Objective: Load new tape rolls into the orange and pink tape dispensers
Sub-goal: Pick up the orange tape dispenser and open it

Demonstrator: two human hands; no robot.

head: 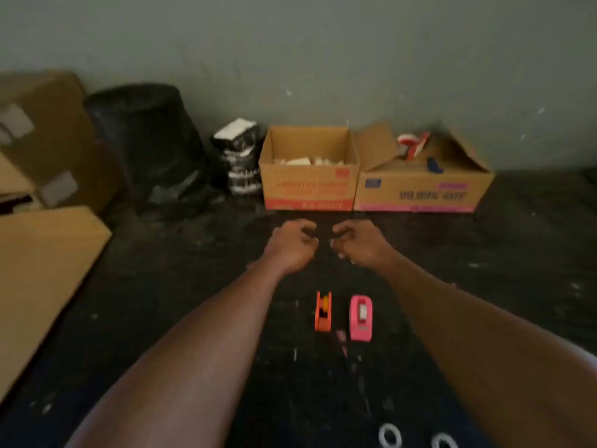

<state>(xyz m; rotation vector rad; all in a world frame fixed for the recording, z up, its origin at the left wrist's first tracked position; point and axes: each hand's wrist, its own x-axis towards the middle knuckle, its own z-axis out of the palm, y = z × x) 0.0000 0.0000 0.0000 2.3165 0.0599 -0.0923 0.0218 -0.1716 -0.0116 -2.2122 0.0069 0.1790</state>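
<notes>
An orange tape dispenser [323,312] and a pink tape dispenser [361,318] stand side by side on the dark floor between my forearms. Two clear tape rolls [390,436] [444,442] lie at the bottom edge of the view, nearer to me. Both arms reach forward past the dispensers. My left hand [290,245] and my right hand [358,242] hover close together above the floor, fingers curled in, with nothing visible in either. The picture is blurred.
Two open cardboard boxes [308,189] [420,192] stand against the wall just beyond my hands. A black bag [145,143] and a small black-and-white package [240,156] sit to their left. Flat cardboard [42,270] lies at the left.
</notes>
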